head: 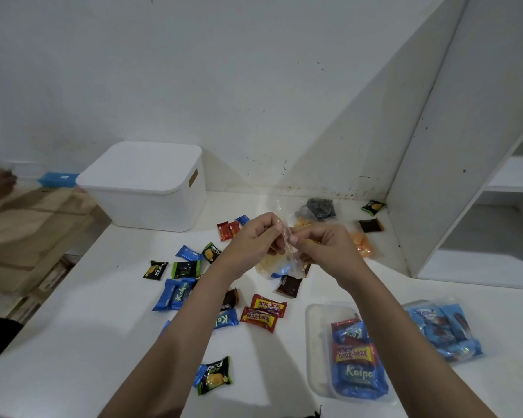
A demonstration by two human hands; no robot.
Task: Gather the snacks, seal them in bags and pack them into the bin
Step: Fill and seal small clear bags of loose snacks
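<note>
We see a white table (pixel 82 342) against a white wall, with a white shelf unit (pixel 465 164) standing at the right. At the back left of the table sits the white bin (pixel 145 188), lid on, slot handle facing right. Near the front right lies a clear tray (pixel 317 351) holding beng-beng and Kalpa packs, and just right of it a filled clear bag of blue snacks (pixel 447 330) lies flat.

Over the table's middle we have both forearms reaching in. The left hand (pixel 254 236) and right hand (pixel 326 245) meet close together, each pinching the top edge of a clear plastic bag (pixel 287 260) between thumb and fingertips. The bag hangs below the hands, with pale yellowish snacks and something blue inside; whether its seal is closed we cannot tell.

Loose snacks scattered around: two red beng-beng bars (pixel 263 312) just in front of the bag, blue Kalpa packs (pixel 175 294) to the left, a green Nextar pack (pixel 215 375) near the front edge, another Nextar pack (pixel 156 270) far left, a dark brown sachet (pixel 289 286) under the bag. Behind the hands, a bag of dark pieces (pixel 320 209) and orange snacks (pixel 361 242) near the shelf.
</note>
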